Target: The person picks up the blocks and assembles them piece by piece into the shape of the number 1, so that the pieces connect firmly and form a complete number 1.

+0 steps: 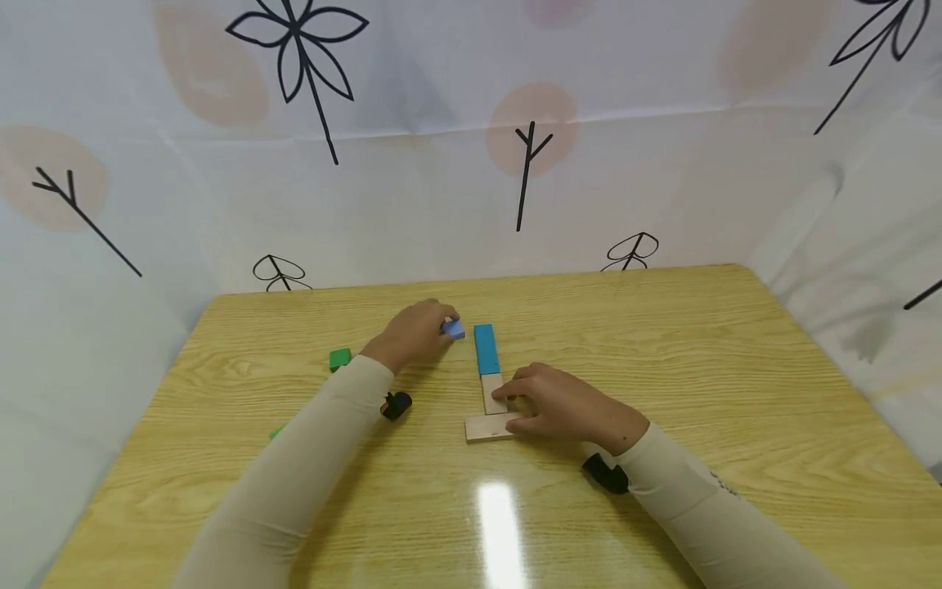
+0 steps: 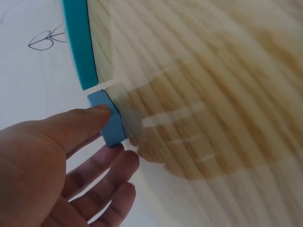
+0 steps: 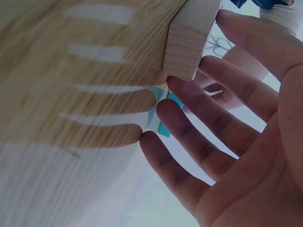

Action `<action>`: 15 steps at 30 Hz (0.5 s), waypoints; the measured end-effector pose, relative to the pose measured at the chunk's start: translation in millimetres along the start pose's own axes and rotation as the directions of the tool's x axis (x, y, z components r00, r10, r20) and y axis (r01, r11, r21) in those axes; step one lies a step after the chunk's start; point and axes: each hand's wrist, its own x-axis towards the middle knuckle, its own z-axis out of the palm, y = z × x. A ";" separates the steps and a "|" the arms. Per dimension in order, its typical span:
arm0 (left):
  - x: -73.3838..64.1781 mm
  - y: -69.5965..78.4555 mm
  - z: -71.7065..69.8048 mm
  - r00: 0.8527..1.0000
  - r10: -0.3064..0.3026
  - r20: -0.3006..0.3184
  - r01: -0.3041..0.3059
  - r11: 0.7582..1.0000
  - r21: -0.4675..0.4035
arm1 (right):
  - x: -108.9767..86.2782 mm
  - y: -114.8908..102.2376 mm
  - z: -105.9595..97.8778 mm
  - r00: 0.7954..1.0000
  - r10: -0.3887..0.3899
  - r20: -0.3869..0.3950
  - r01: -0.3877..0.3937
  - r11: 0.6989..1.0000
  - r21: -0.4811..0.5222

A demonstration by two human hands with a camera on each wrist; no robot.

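Head view: my left hand pinches a small block just left of the far end of a blue bar, over a glossy, wood-grain table; block and bar are apart.
Small block: short and chunky, with flat faces and crisp edges; violet-blue from the head, a greyer blue from the left wrist, where the bar looks teal.
Left grip: closed on the small block, thumb laid across one face, fingertips at its underside.
Right grip: my right hand has its fingers loosely extended; the index finger reaches onto the upper plank and the thumb lies at the lower plank. I cannot tell how firmly they press.
Planks: pale, bare wood. The upper one continues the line of the blue bar; the lower one lies crosswise at its near end. The right wrist view shows fine grain on a squared end.
Green block: one lies to the left, by my left sleeve, which hides all but a sliver of another green piece.
Hidden: my thumb and fingers cover part of the small block, and whether it touches the table is unclear. My right hand covers the lower plank's right end in the head view.
Cut off: the bar's upper part leaves the left wrist view; in the right wrist view, fingers mask most of it.
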 end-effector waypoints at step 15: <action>16.6 3.9 5.2 0.999 -0.001 -0.053 0.003 0.999 0.043 | -0.9 -0.8 -1.3 1.000 -0.009 -0.008 0.009 1.000 0.005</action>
